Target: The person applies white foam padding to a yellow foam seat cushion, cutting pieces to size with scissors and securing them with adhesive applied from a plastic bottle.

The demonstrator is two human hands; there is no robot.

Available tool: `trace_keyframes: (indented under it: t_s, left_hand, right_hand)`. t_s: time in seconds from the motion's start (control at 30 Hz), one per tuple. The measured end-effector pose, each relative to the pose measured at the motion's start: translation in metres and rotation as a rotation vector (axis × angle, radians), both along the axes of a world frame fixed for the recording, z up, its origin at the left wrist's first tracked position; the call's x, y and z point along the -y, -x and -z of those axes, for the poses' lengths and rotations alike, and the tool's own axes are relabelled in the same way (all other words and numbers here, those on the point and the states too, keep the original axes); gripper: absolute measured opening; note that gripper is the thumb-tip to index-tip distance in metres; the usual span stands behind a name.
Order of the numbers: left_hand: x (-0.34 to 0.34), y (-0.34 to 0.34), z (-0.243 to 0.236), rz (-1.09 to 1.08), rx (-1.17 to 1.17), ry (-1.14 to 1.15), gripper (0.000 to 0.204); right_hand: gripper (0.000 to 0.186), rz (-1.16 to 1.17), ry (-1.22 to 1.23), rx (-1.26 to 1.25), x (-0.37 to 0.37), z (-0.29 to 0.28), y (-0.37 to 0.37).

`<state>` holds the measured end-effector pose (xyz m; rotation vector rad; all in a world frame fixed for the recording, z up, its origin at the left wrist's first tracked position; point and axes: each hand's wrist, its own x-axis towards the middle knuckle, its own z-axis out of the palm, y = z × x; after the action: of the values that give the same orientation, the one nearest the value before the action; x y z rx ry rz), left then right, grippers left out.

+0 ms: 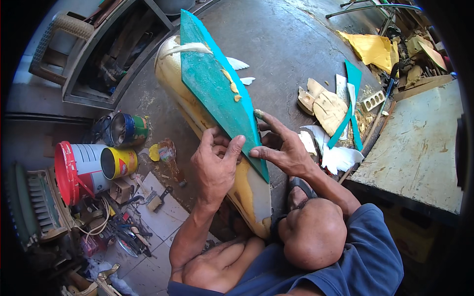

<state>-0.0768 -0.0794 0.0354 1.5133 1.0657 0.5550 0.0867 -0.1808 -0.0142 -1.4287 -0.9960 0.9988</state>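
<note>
A long, yellowish padded foam form (242, 185) lies lengthwise in front of me, its rounded end pointing away. Over it rests a pointed green sheet (210, 81), dusted and dotted with yellow crumbs, with a pale strip across its far part. My left hand (217, 160) grips the sheet's left edge near the close end, fingers curled and thumb on top. Opposite it, my right hand (284, 145) holds the right edge, thumb on the surface and fingers along the side. Some fingertips are hidden by the sheet.
Foam scraps (331, 108), green strips (353, 106) and white pieces (338, 155) lie right, beside a worn board (414, 148). At left stand a white-and-red bucket (91, 165), a yellow can (118, 163), a brush (157, 201) and many hand tools (131, 229).
</note>
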Motion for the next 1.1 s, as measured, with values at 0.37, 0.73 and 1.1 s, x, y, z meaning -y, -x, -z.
trace_keyframes:
  t_s: [0.37, 0.73, 1.1]
  left_hand:
    - [0.001, 0.004, -0.002, 0.029, -0.081, -0.074, 0.041]
    - [0.008, 0.002, -0.005, 0.032, -0.127, -0.122, 0.047]
    - [-0.081, -0.062, -0.016, 0.360, -0.488, -1.291, 0.065]
  right_hand:
    - [0.092, -0.018, 0.031, -0.141, 0.009, 0.001, 0.009]
    - [0.094, -0.032, 0.060, -0.161, 0.013, -0.002, 0.010]
    - [0.094, -0.064, 0.124, -0.164, 0.005, -0.009, 0.010]
